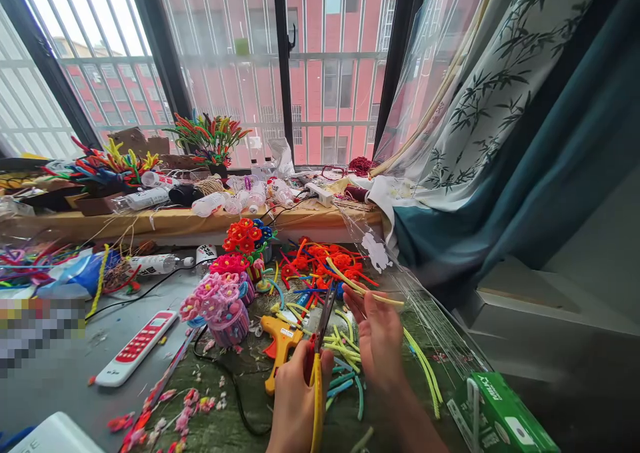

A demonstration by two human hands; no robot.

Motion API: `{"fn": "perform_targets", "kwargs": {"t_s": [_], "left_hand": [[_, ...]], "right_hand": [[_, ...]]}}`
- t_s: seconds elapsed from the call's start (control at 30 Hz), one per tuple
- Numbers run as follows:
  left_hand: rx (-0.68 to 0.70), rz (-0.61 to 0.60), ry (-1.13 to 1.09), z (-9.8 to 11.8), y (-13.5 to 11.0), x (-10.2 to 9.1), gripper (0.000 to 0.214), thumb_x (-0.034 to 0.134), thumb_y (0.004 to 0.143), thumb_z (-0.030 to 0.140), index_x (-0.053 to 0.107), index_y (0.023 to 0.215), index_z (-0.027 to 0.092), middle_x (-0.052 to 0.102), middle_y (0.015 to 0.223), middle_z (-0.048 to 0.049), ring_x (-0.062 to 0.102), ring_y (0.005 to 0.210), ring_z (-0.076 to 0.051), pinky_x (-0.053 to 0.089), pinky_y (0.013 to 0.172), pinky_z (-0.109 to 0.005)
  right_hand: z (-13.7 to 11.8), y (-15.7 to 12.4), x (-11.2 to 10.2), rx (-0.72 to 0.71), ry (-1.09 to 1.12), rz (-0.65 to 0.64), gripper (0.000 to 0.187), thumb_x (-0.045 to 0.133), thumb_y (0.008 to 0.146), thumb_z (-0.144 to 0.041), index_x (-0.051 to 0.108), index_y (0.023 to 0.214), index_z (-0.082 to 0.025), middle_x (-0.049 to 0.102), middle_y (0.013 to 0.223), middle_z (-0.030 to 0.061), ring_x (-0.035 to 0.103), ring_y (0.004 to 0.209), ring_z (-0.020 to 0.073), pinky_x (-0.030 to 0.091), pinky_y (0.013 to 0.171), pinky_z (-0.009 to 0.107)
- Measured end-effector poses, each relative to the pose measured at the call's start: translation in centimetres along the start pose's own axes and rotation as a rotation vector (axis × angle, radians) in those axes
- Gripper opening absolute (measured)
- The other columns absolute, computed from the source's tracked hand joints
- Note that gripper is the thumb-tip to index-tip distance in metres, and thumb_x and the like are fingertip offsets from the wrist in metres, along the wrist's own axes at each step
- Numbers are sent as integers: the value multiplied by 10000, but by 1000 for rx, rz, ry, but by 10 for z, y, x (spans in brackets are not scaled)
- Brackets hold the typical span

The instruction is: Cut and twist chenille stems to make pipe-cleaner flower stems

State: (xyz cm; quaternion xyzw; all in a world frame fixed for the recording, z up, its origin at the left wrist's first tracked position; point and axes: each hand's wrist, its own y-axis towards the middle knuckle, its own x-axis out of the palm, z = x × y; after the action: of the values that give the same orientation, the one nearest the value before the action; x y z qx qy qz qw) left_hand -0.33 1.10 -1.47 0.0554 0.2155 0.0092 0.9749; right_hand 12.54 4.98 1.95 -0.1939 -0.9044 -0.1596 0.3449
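Note:
My left hand is closed around scissors with yellow handles, their dark blades pointing up and away from me. Between the fingers of my right hand is a pale yellow pipe cleaner, slanting across just beside the blade tips. I cannot tell whether the blades touch it. Below lie short yellow pipe-cleaner pieces and several teal ones. A yellow glue gun rests left of the scissors. Longer yellow pipe cleaners lie right of my right hand.
Pipe-cleaner flowers in pots stand to the left, near a white-and-red remote. Red pipe-cleaner shapes pile up behind. A green box sits at right. A black cord crosses the table; bottles line the windowsill.

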Motion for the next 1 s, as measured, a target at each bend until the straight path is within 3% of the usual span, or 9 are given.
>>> {"fn": "perform_targets", "kwargs": {"t_s": [0.27,0.7,1.0], "left_hand": [[1,-64,-11,-4,-1,2,438,504,807,624,472,663,212,501,531,29,471,526,-154,318,508,-238],[-16,-37,-104,13,-4,2,514,501,770,686,445,593,207,470,426,40,433,417,-123,289,463,-231],[-53,-23,-84,3,-1,8,567,472,733,758,448,580,213,443,403,44,394,382,-116,249,418,-233]], "right_hand": [[-1,-8,5,93,-48,-104,172,724,752,-382,634,807,-247,720,924,52,696,874,258,559,789,408],[12,-11,0,49,-60,-83,110,765,742,-265,706,782,-182,733,933,30,676,909,190,530,871,336],[11,-10,1,59,-61,-76,125,778,720,-281,713,766,-185,738,919,40,683,892,200,538,865,355]]}}
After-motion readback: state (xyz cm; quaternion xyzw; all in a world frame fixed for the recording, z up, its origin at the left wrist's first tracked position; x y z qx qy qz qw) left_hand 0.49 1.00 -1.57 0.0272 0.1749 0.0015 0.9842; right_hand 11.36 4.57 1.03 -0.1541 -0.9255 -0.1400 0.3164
